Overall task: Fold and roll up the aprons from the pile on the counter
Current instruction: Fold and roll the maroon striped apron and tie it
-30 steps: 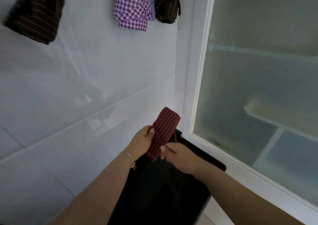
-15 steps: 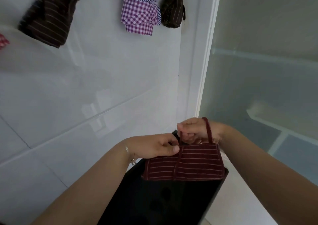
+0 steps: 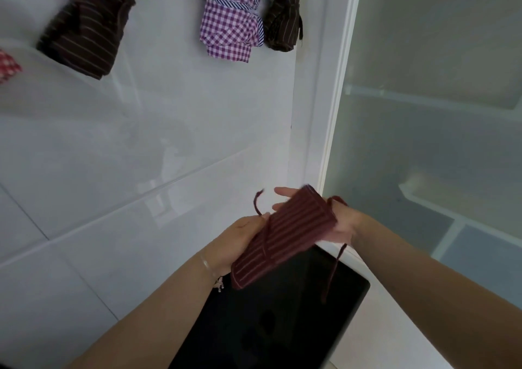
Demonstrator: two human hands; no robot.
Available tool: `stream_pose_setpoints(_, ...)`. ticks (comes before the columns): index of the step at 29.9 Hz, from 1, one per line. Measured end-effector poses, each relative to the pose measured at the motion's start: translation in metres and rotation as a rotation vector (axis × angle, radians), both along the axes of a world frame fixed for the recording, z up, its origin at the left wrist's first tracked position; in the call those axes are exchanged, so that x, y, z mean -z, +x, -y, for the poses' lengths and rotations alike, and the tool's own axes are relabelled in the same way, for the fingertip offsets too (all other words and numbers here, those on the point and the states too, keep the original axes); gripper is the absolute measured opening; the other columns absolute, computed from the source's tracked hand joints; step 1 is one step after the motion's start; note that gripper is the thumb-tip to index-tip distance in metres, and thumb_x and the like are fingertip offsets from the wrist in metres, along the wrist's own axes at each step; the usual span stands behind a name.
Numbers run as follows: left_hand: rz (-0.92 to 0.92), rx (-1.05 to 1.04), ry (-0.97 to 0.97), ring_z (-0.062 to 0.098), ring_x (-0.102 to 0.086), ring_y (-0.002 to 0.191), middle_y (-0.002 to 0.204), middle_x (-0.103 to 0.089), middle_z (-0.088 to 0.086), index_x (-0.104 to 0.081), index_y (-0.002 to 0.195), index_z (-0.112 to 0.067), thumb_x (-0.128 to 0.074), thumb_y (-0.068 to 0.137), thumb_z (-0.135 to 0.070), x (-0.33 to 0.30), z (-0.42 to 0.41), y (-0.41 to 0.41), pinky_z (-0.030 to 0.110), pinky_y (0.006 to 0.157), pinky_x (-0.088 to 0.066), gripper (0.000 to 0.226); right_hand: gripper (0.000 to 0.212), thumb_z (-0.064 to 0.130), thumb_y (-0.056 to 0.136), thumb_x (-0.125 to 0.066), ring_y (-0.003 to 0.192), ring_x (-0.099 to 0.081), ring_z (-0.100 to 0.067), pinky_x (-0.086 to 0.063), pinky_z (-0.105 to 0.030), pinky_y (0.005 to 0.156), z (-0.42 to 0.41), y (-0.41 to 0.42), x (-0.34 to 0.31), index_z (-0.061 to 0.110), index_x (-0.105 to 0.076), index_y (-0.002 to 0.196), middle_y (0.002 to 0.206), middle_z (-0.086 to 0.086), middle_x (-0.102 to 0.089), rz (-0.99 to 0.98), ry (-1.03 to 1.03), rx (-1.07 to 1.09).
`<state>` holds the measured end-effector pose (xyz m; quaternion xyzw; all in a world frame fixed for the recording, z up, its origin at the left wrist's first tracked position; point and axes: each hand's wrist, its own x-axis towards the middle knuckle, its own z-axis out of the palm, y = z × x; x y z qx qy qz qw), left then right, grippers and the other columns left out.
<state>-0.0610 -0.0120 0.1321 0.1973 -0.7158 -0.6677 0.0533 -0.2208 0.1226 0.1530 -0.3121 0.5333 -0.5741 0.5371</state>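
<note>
Now | maroon pinstriped apron roll [image 3: 285, 244], tie dangling | left hand [image 3: 240, 241] grip clasps it | right hand [image 3: 336, 222] cradles it open-fingered

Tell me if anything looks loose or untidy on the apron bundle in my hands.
Yes. The maroon striped apron roll sits between the left hand and right hand, but its tie strap dangles free below the right hand over the black panel, not wrapped around the roll.
</note>
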Motion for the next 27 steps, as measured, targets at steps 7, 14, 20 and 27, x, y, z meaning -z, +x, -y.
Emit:
stream_pose_setpoints(7,-0.036,-0.147,0.367,0.01,-0.052,0.04,0.049,-0.054,0.001,-0.065,0.062,-0.013,-0.042,0.1,-0.019,-0.003,-0.004,0.006,0.022,0.043,-0.046,0.046,0.044,0.035,0.081,-0.074,0.101,-0.051,-0.02,-0.047,-0.034,0.089,0.01,-0.006,0.032,0.024,-0.062,0.122,0.116,-0.005,-0.054,0.462,-0.357,0.184)
stream_pose_setpoints(14,-0.179,-0.311,0.307,0.013,-0.066,0.064,0.075,-0.069,0.005,-0.064,0.1,-0.009,-0.03,0.105,-0.032,-0.004,0.007,-0.001,0.026,0.06,-0.052,0.041,0.035,0.032,0.102,-0.041,0.058,-0.053,-0.014,-0.05,-0.026,0.056,0.021,0.041,0.06,0.008,-0.063,0.091,0.066,-0.001,-0.054,0.099,0.03,0.48)
stream_pose_setpoints(20,0.105,-0.408,-0.831,0.021,-0.056,0.074,0.079,-0.06,0.006,-0.049,0.077,-0.014,-0.024,0.104,-0.035,0.012,0.03,-0.007,0.031,0.067,-0.04,0.042,0.036,0.032,0.098,-0.038,0.045,-0.048,-0.014,-0.031,-0.023,0.044,0.008,0.067,0.057,0.018,-0.05,0.068,0.053,0.006,-0.047,-1.721,-0.013,0.371)
stream_pose_setpoints(27,0.117,0.169,-1.088,0.019,-0.058,0.076,0.082,-0.064,0.004,-0.058,0.09,-0.014,-0.028,0.103,-0.038,0.002,0.008,-0.001,0.031,0.07,-0.041,0.041,0.036,0.039,0.102,-0.037,0.057,-0.049,-0.011,-0.04,-0.023,0.056,0.022,0.048,-0.04,0.014,-0.055,0.082,0.067,0.001,-0.053,-1.099,0.136,0.005)
